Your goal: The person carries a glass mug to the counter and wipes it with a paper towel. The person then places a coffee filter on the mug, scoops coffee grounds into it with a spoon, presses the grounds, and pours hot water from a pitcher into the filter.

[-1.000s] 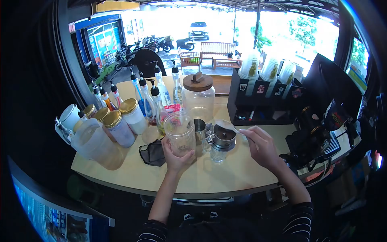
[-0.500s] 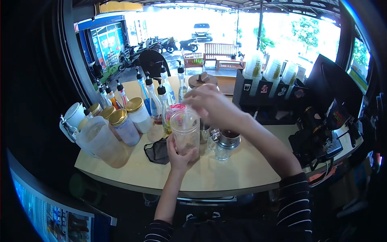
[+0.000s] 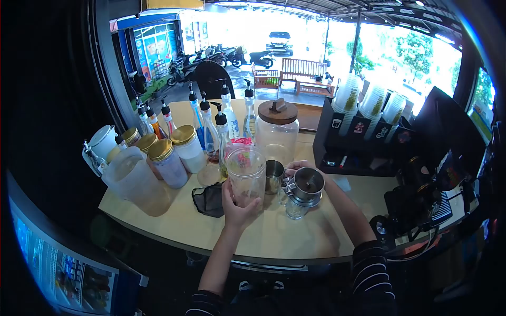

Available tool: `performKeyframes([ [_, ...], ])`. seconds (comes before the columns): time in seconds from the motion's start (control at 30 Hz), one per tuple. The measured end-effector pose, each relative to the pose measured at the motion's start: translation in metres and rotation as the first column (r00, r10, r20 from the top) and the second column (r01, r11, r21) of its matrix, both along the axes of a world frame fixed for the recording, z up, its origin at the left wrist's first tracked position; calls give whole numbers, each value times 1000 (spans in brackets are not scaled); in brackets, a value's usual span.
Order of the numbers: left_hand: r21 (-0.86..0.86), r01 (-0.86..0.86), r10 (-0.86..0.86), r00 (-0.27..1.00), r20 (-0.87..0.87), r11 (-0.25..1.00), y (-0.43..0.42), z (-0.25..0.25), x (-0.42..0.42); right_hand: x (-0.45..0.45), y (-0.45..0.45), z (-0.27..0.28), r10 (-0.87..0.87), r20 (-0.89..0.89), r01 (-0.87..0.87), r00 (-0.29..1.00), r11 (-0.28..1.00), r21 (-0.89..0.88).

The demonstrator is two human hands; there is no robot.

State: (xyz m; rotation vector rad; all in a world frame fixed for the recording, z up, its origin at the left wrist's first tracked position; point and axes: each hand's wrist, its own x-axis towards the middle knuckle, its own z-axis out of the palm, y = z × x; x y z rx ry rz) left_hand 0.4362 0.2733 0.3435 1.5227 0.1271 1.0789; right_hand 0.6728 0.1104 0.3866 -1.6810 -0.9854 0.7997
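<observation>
My left hand (image 3: 240, 206) is wrapped around the lower part of a clear plastic cup (image 3: 246, 171), upright with its rim towards me. My right hand (image 3: 307, 166) reaches behind a steel coffee drip filter (image 3: 309, 181), its fingertips bent at the right side of a small metal pitcher (image 3: 273, 177). The filter partly hides these fingers, and I cannot tell whether they grip the pitcher. The drip filter sits on a clear glass mug (image 3: 296, 209). A dark mesh cloth (image 3: 208, 200) lies on the counter left of the plastic cup.
Pump bottles (image 3: 210, 134), gold-lidded jars (image 3: 167, 163) and a large plastic pitcher (image 3: 134, 176) crowd the left of the counter (image 3: 274, 237). A wooden-lidded glass jar (image 3: 277, 131) stands behind. A black holder (image 3: 342, 142) with stacked cups and a dark monitor (image 3: 443, 126) are at right.
My right hand has come down from above the plastic cup and moved right, behind the drip filter beside the metal pitcher. My left hand keeps holding the cup. The view has shifted slightly.
</observation>
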Motion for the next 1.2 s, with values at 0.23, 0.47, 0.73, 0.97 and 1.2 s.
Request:
performKeyframes([
  [0.23,35,-21,21,1000,-21,999,1,0,2,0,9,-37,128,-411,25,902,938,347],
  [0.47,58,-25,25,1000,-7,998,3,-3,5,-5,-15,15,-50,-262,157,964,899,408],
  [0.73,51,-66,65,998,24,997,-7,7,0,-22,-81,80,-283,-1,242,959,816,526],
  [0.97,317,-539,430,831,354,781,-20,21,-12,-50,-133,122,-397,61,304,916,785,540],
  [1.2,628,-92,-14,987,162,772,-75,60,14,-80,-148,149,-346,62,268,936,817,511],
])
